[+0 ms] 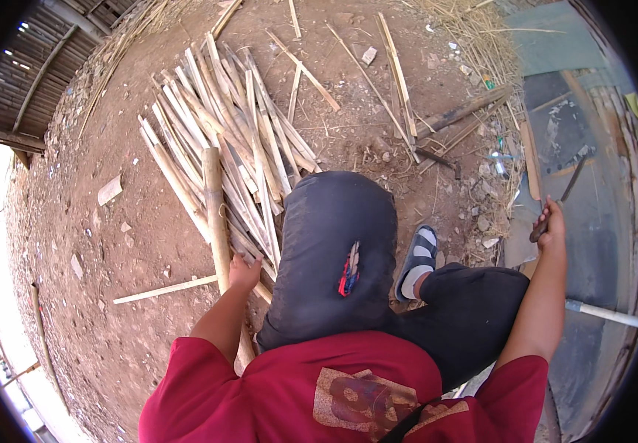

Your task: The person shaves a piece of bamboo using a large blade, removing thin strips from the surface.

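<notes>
Gripping a dark-bladed knife (574, 181), the right hand (553, 221) is curled around its handle, out by the grey sheeting (592, 251). The left hand (245, 272), its fingers partly bent, lies against the right side of a round bamboo pole (215, 199); whether it grasps the pole or a strip beneath, I cannot tell. The pole slants beside the person's left leg, whole along its visible length. Judging by the pile of split bamboo strips (254, 133) ahead, much splitting is done, while this pole remains uncut.
</notes>
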Motion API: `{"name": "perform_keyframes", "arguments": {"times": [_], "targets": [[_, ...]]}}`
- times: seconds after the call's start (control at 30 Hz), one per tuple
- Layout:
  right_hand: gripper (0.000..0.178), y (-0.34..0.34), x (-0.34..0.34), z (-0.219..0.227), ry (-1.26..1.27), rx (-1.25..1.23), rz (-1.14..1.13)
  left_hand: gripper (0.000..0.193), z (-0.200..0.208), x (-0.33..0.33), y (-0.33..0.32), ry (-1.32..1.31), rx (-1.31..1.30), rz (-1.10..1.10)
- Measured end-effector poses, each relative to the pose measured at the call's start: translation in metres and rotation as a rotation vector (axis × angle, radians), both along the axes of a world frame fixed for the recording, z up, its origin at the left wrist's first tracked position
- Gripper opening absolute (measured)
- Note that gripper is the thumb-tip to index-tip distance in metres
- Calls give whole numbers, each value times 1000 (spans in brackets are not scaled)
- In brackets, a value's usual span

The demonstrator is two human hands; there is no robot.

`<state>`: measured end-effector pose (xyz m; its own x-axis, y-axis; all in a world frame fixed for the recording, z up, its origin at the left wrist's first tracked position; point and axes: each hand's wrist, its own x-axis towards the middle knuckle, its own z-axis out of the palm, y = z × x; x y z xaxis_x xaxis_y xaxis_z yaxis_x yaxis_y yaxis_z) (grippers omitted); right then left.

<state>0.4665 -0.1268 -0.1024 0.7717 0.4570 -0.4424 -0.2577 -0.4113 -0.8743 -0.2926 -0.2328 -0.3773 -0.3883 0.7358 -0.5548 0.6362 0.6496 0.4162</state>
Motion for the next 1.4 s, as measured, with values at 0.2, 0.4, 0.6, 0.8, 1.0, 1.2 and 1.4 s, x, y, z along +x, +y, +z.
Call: {"name": "perform_keyframes", "arguments": {"times": [0.2, 0.4, 0.6, 0.8, 1.0, 1.2, 1.4], "targets": [[26, -2, 2, -2, 0, -2, 14, 87, -15, -5, -22, -164, -112, 26], [31, -1, 24, -9, 46, -31, 44, 93, -44, 17, -25, -55, -39, 402], [41, 10, 18, -10, 12, -81, 25, 80, -9, -1, -12, 42, -299, 120], [38, 10, 24, -7, -20, -99, 7, 77, 41, -16, -26, 156, 131, 19], [36, 16, 27, -10, -68, 5, -108, 105, 22, -40, -32, 339, 16, 124], [36, 12, 33, -15, 27, -8, -87, 105, 23, -44, -24, 262, -71, 201], [35, 11, 34, -19, -13, -5, -51, 101, 19, -83, -50, 442, 34, 307]]}}
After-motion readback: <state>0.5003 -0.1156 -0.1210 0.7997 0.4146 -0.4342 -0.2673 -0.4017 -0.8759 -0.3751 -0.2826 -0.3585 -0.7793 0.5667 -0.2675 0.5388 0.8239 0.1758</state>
